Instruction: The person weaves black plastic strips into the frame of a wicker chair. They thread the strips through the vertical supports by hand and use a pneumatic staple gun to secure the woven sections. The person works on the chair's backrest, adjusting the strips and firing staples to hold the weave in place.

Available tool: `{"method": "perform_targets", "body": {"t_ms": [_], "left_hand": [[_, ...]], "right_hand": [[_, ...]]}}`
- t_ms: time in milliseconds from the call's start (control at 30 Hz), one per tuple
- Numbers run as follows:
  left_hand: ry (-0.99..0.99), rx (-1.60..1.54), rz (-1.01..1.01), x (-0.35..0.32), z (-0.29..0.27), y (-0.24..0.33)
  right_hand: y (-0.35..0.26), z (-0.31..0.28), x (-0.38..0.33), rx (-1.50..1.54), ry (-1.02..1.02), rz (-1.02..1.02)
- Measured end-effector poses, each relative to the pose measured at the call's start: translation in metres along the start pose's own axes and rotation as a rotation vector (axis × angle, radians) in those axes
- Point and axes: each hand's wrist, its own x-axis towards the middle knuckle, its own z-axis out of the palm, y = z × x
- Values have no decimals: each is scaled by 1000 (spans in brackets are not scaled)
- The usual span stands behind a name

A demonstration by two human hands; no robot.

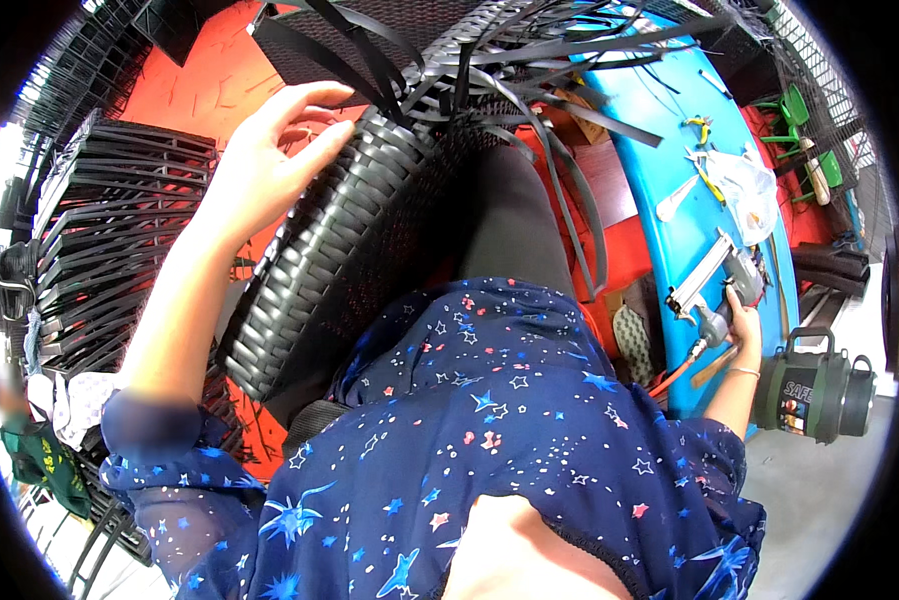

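A black woven wicker panel (319,255) with a thick rounded edge leans across my lap. Long loose black strips (579,45) fan out from its upper end. My left hand (274,150) is open beside that edge, thumb and fingers apart, the fingertips close to where the strips come out; whether they touch it I cannot tell. Off to the right, my right hand (743,328) is closed around a grey and silver staple gun (711,318) over the blue table. An orange air hose (675,376) runs from the tool.
The blue table (634,100) carries yellow-handled pliers (707,178), a clear plastic bag (747,190) and a white-bladed tool (675,200). A dark green jug (811,385) stands at the right. Stacked black frames (119,220) fill the left, near red floor (194,95) with strip scraps.
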Motion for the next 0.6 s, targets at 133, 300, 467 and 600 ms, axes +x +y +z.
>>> {"method": "perform_targets", "body": {"t_ms": [133,300,467,600], "left_hand": [[-9,192,111,11,9,16],[-41,196,113,25,19,20],[3,214,64,34,36,27],[21,236,142,36,41,25]], "right_hand": [[-53,-35,-45,-413,433,-250],[-180,-10,-123,60,327,-705],[-277,57,-249,262,-61,-1398],[-308,87,-297,435,-94,-1729]]}}
